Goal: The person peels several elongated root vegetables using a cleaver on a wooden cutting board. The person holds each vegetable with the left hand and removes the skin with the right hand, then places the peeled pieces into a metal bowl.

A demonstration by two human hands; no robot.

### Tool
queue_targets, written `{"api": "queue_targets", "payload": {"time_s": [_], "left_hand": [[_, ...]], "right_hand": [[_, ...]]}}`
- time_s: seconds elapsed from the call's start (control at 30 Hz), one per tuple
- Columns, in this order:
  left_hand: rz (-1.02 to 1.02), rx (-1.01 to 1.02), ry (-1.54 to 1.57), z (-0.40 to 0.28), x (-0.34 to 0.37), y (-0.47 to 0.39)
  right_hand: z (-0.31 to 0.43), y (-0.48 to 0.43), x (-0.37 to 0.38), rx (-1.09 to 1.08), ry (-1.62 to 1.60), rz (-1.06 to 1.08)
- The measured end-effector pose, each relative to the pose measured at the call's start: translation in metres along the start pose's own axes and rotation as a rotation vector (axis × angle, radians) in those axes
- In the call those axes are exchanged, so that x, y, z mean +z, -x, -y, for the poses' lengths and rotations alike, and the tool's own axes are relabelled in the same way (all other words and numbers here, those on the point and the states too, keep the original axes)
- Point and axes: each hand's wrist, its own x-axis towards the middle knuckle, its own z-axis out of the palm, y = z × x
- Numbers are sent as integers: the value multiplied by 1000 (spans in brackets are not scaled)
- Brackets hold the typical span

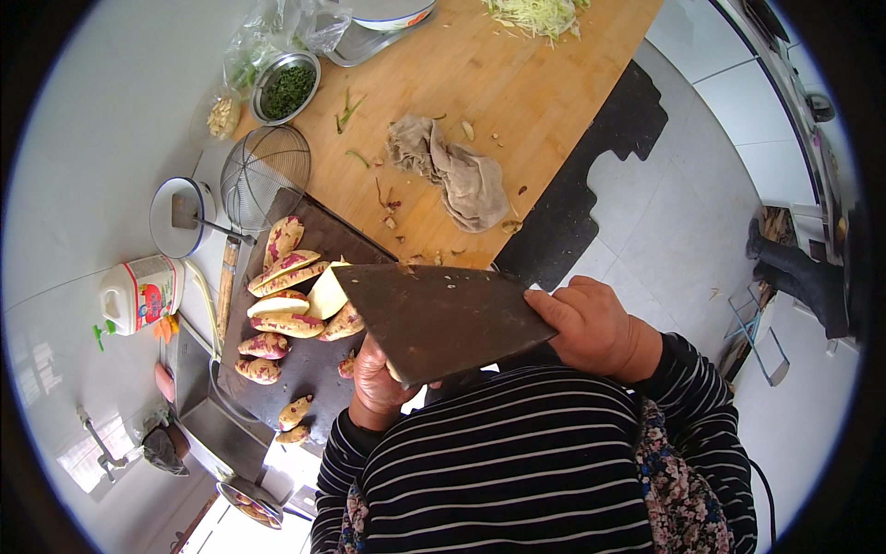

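My right hand [588, 329] is closed on the handle end of a broad, dark cleaver [450, 318], whose wide blade spans the space between my hands. At the blade's lower left corner is my left hand [381, 384], partly covered by the blade; a pale piece shows at its fingers, but its full grip is hidden. Several sweet potatoes [285, 324] with patchy purple and yellow skin lie on a dark board [311, 367] left of the blade, some cut to show pale flesh. One cut piece [327, 294] touches or sits behind the blade's left tip.
A crumpled cloth [457, 173] and scraps lie on the wooden board [554, 90]. Shredded vegetable [536, 15] is at its far edge. A wire strainer [266, 176], a bowl of chopped greens [287, 90], an enamel bowl [163, 221] and a pump jug [142, 294] stand left.
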Motion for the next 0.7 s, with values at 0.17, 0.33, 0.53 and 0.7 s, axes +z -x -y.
{"api": "queue_targets", "payload": {"time_s": [0.17, 0.33, 0.53, 0.7], "left_hand": [[276, 1, -462, -6, 37, -2], [166, 153, -237, -10, 45, -14], [235, 100, -218, -10, 33, -22], [253, 170, -224, -13, 35, -22]], "right_hand": [[-21, -4, 7, 392, -16, 310], [-15, 7, 6, 447, -181, 76], [-11, 3, -10, 368, -300, 129], [-4, 12, -11, 260, -241, 128]]}}
